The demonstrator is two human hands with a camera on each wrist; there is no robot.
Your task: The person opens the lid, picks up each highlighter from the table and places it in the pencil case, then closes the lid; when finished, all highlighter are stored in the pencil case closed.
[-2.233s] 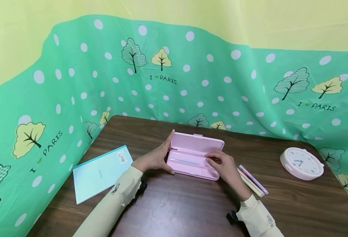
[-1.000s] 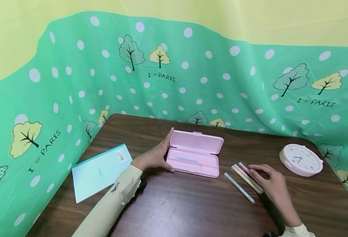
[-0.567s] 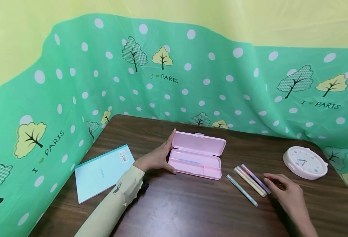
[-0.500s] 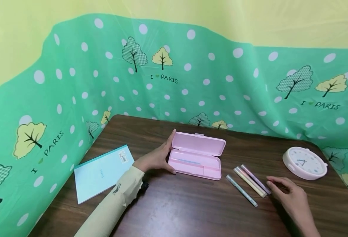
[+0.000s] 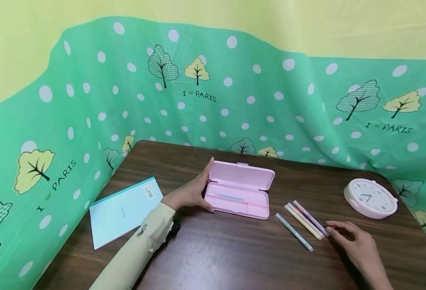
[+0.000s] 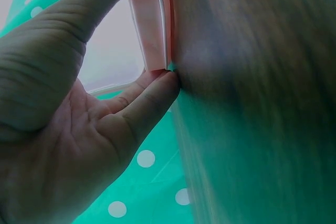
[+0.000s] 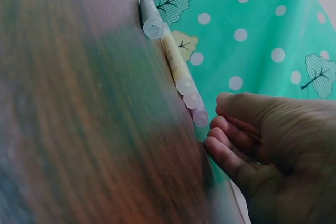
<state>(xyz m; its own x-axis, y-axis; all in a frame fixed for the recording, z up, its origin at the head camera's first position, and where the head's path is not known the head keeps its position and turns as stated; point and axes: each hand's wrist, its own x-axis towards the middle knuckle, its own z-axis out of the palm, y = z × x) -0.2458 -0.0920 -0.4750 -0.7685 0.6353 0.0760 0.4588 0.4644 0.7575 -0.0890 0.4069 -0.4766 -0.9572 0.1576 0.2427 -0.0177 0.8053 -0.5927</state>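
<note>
A pink pencil case (image 5: 240, 201) lies with its lid up and a thin blue stick (image 5: 227, 197) inside. My left hand (image 5: 191, 193) grips its left end, thumb at the front and fingers at the back; the left wrist view shows the fingertips against the pink edge (image 6: 152, 30). Right of the case lie several pens: a grey-blue one (image 5: 294, 232) apart, then a yellow one (image 5: 301, 221), a pinkish one and a purple one (image 5: 316, 219) side by side. My right hand (image 5: 358, 245), fingers loosely bent and holding nothing, is beside the purple pen's near end (image 7: 200, 118).
A pale blue notebook (image 5: 124, 215) with a teal spine lies at the left of the dark wooden table (image 5: 205, 249). A round white-pink clock (image 5: 372, 197) lies at the right. Behind the table hangs a green and yellow patterned cloth (image 5: 234, 100).
My right hand has left the case and moved right, past the pens, then slightly closer to the purple pen. The grey-blue pen now shows left of the others. My left hand stays on the case.
</note>
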